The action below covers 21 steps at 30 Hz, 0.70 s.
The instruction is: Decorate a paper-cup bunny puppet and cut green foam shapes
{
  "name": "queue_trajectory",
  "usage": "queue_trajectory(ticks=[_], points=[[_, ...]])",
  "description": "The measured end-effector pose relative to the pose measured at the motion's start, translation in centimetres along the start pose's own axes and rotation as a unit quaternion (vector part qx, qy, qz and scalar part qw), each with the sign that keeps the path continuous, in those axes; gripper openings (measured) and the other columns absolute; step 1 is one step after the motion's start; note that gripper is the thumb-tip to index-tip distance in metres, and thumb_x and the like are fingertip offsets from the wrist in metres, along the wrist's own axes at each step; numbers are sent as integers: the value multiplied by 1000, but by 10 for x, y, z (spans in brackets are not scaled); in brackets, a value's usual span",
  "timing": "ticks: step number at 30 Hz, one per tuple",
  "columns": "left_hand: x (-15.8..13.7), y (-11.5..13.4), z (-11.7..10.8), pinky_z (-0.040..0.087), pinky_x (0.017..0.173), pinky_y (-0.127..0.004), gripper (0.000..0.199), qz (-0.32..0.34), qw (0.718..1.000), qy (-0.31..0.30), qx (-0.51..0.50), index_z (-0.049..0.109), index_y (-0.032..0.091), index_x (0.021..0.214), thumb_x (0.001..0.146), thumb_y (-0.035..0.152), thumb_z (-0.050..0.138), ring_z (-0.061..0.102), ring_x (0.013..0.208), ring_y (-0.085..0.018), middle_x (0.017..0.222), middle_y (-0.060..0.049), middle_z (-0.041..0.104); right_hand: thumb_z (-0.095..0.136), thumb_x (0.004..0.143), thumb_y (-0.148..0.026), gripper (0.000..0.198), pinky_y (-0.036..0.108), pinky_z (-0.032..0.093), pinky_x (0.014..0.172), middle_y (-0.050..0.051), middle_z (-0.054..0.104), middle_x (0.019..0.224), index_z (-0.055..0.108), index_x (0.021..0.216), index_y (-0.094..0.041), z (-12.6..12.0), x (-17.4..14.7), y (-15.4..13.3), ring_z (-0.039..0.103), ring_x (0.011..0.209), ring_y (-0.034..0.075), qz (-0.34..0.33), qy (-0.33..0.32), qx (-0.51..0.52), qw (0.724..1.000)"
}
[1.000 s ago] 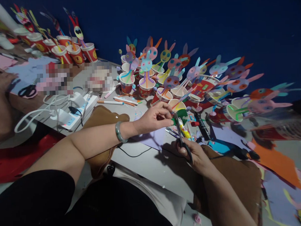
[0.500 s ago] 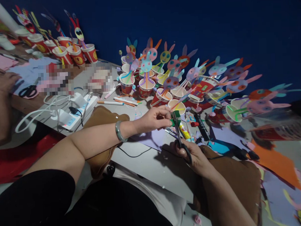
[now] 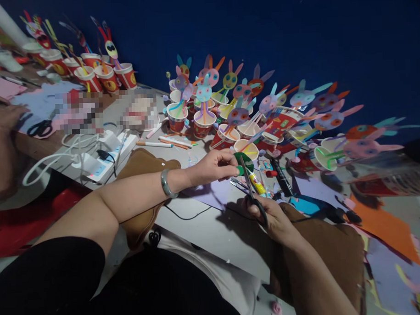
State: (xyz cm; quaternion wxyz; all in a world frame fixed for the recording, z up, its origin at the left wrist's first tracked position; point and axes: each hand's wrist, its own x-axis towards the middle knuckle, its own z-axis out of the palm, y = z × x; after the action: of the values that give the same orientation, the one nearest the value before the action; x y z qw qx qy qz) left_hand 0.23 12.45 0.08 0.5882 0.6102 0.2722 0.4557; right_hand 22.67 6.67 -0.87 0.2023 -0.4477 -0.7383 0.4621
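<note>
1. The left hand is closed, pinching the green paper by its edge with the thumb and fingertips. Holding just the edge seems to leave room for the blades.
2. The right hand grips the black handles of the scissors. The blades point up and away from the body, maybe so the fingers are safe behind them.
3. The green paper is up in the air, between the 2 hands, with the blades at it. Up there it can probably be turned without bumping things. I cannot tell how far apart the blades are.
4. Under the hands, a purple sheet lies flat on the counter. A yellow tube and a black marker lie near the scissors, likely to be easy to reach.
5. Paper cups stand in a bunch at the back. Bright bunny faces poke up from many of them. The cups look like stands for them, and being back there leaves space for the arms.
6. At the far left is another person's hand, near other scissors. It is blurry, so I cannot tell if it holds anything.
</note>
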Motion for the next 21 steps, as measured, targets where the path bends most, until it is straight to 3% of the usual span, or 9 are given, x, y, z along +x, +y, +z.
queue_trajectory(ticks=[4, 11, 15, 21], points=[[-1, 0, 2, 36, 45, -19, 25, -44, 999, -5, -19, 54, 13, 57, 80, 19, 61, 44, 45, -3, 61, 4, 49, 55, 78, -78, 62, 26, 33, 51, -1, 46, 58, 47, 60, -20, 2, 1, 3, 39, 54, 12, -19, 52, 50, 997], [-4, -5, 9, 43, 48, -17, 25, -127, 990, -57, -23, 58, 11, 63, 87, 16, 56, 53, 46, -3, 62, 3, 54, 78, 72, -46, 32, 28, 44, 60, 0, 60, 66, 61, 65, -21, 5, 4, 1, 53, 63, 15, -28, 272, 72, 959], [-6, -9, 13, 45, 49, -17, 25, -132, 987, -94, -13, 59, 10, 63, 87, 16, 56, 55, 47, -4, 61, 3, 54, 81, 68, -36, 23, 31, 48, 67, 1, 65, 72, 64, 66, -22, 9, 6, 5, 59, 70, 17, -52, 298, 59, 951], [-8, -11, 15, 47, 51, -18, 21, -149, 982, -112, 3, 59, 10, 67, 87, 16, 56, 57, 49, -6, 60, 2, 56, 80, 69, -33, 19, 30, 48, 66, 0, 64, 71, 65, 66, -22, 12, 6, 10, 57, 68, 16, -64, 303, 49, 950]])
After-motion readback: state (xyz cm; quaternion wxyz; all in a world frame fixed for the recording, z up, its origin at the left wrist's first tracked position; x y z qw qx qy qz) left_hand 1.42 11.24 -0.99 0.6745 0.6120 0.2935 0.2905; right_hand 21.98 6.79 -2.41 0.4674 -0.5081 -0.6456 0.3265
